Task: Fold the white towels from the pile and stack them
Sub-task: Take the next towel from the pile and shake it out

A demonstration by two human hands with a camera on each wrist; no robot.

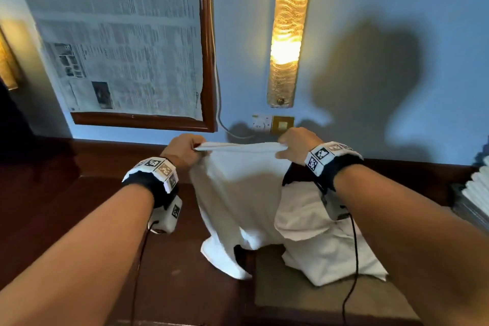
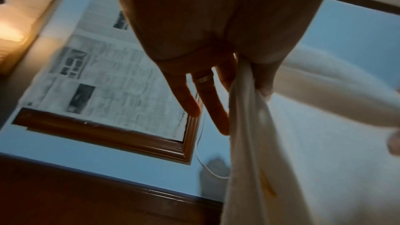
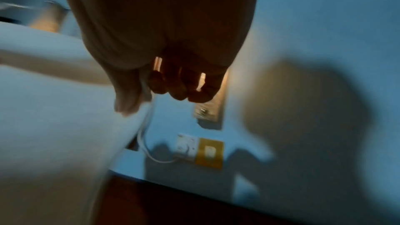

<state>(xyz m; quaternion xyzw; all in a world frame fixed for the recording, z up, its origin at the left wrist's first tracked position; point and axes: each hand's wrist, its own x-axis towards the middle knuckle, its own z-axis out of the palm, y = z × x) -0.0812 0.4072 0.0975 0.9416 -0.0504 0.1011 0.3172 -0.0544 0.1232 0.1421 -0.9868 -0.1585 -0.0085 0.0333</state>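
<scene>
A white towel [image 1: 238,193] hangs in the air in front of me, its top edge stretched level between both hands. My left hand [image 1: 185,149] pinches the towel's left end, and in the left wrist view the cloth [image 2: 249,126] runs down from between thumb and fingers. My right hand [image 1: 293,147] pinches the right end; in the right wrist view the hand [image 3: 151,88] and the towel [image 3: 54,109] are blurred. The towel's lower part trails onto another white towel [image 1: 330,246] lying crumpled on a grey mat [image 1: 304,299].
A dark wooden table [image 1: 79,206] runs to the blue wall. A wooden-framed newspaper [image 1: 127,42] hangs at left, with a lit wall lamp [image 1: 288,32] and a socket with a white cable [image 1: 262,124] behind the hands. Stacked folded white cloth [image 1: 476,193] sits at the right edge.
</scene>
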